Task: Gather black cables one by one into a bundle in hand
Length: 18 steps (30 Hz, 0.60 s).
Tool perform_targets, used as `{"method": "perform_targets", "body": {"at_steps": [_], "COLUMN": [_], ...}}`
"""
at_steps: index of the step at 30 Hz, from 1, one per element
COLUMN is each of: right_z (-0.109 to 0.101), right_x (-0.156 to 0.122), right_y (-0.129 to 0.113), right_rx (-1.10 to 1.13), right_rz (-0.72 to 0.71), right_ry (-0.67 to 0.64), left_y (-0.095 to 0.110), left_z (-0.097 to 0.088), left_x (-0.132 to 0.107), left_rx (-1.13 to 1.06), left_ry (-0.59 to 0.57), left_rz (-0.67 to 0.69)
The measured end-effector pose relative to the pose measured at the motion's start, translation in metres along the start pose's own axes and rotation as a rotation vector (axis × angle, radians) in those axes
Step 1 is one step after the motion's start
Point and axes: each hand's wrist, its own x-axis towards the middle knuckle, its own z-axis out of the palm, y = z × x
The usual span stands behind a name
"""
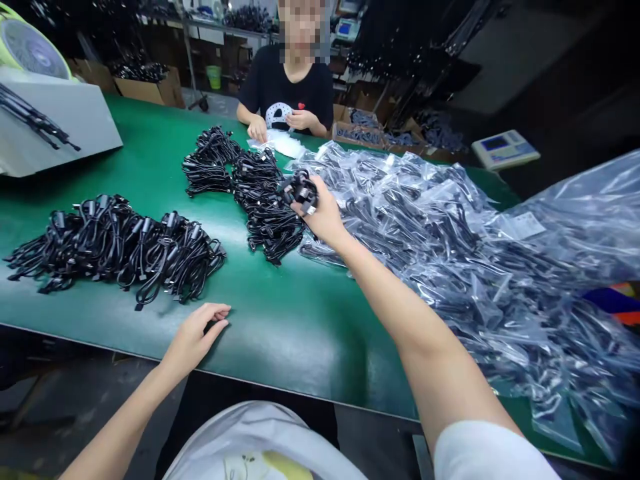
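Observation:
My right hand point(323, 215) reaches out over the green table point(280, 320) and grips a coiled black cable bundle point(299, 189) lifted off the middle pile of black cables point(260, 200). My left hand point(197, 335) rests near the table's front edge, fingers loosely curled, holding nothing. It lies just below another pile of coiled black cables point(120, 247) at the left. To the right of my right arm spreads a large heap of cables packed in clear plastic bags point(450, 233).
A person in a black shirt point(290, 90) sits at the far side, hands on a stack of clear bags point(280, 141). A grey machine point(50, 123) stands at the far left. A scale point(505, 149) sits at the right, with cardboard boxes behind.

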Motion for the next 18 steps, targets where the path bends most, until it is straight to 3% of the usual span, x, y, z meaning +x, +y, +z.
{"method": "perform_targets", "body": {"at_steps": [3, 6, 9, 13, 17, 18], "right_z": [0.031, 0.059, 0.066, 0.057, 0.055, 0.058], "right_x": [0.050, 0.069, 0.071, 0.069, 0.050, 0.045], "right_y": [0.015, 0.029, 0.040, 0.042, 0.025, 0.021], "right_rx": [-0.279, -0.387, -0.407, -0.472, -0.477, -0.509], "right_rz": [-0.155, -0.179, -0.162, -0.181, -0.271, -0.326], "right_ry": [-0.245, -0.437, -0.499, -0.562, -0.542, -0.471], "left_y": [0.001, 0.006, 0.006, 0.000, 0.002, 0.001], "left_z": [-0.001, -0.003, -0.005, -0.004, -0.001, -0.001], "left_x": [-0.004, -0.001, 0.004, 0.011, 0.008, 0.007], "left_rx": [-0.030, -0.066, -0.100, -0.118, -0.159, -0.158], "left_ry": [0.033, 0.022, -0.007, -0.047, -0.099, -0.078], "left_rz": [-0.051, -0.067, -0.084, -0.130, -0.109, -0.127]}}
